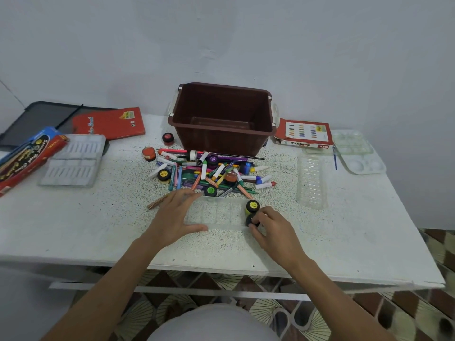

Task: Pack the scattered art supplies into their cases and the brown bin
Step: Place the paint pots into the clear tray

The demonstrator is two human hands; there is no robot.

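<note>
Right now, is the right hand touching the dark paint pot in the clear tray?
Touching. The head view shows the right hand pinching the dark paint pot at the right end of the clear tray.

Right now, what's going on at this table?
A person is packing paint pots into a clear tray. The left hand rests on the tray's left end, while the right hand grips a dark pot at its right end, beside a yellow-labelled pot already in the tray. The pile of markers and pots lies behind it, and the brown bin looks empty.
</note>
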